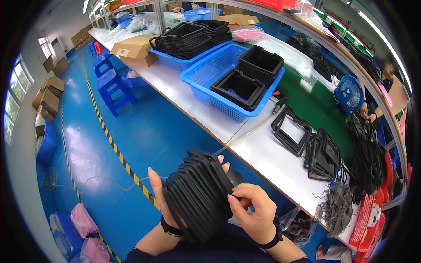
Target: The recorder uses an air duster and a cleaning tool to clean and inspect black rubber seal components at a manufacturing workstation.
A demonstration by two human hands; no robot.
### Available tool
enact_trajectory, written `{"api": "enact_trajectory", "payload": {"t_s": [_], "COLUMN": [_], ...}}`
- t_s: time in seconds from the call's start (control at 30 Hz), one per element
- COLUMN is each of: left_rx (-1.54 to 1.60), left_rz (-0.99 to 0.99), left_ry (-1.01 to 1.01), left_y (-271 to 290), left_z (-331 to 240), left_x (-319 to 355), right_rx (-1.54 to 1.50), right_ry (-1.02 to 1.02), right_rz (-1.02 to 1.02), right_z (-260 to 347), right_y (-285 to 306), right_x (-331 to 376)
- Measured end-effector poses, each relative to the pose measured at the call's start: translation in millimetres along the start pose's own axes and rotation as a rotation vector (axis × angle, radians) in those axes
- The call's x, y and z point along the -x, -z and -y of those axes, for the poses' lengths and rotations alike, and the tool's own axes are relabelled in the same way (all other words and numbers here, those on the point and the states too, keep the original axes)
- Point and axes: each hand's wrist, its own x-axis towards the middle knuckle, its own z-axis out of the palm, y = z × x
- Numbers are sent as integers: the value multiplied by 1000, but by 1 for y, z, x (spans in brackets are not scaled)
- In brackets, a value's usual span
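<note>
In front of me is a black ribbed bellows [199, 193], its many folds stacked close together. My left hand [160, 197] supports it from behind and below, with the thumb up along its left side and fingertips showing past its far right edge. The palm is hidden by the folds. At the right side of the bellows, my right hand [256, 210] has thumb and forefinger pinched at the edge of a fold. Whether a small scrap lies between those fingertips cannot be made out. Both wrists wear black bands.
On the white table [254, 149] stands a blue basket [197, 83] with black bellows; another blue basket [171, 62] is piled with more. Flat black frames [291, 131] and black strips [366, 153] lie to the right. A blue fan [349, 93] and a co-worker's hands [368, 113] are beyond. Blue stools [113, 90] stand left.
</note>
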Motion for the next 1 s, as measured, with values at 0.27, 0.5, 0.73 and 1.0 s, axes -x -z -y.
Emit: {"api": "enact_trajectory", "payload": {"t_s": [0.27,0.5,0.73,1.0], "left_rx": [-101,-259,-301,-328], "left_rz": [17,16,41,53], "left_ry": [-44,-93,-141,-153], "left_y": [0,-2,0,1], "left_z": [1,6,8,9], "left_x": [2,2,3,4], "right_rx": [191,117,118,113], "right_ry": [239,271,261,270], "right_rz": [34,84,105,116], "right_z": [11,13,15,16], "right_y": [1,-14,-18,-19], "right_x": [-7,-8,-7,-8]}}
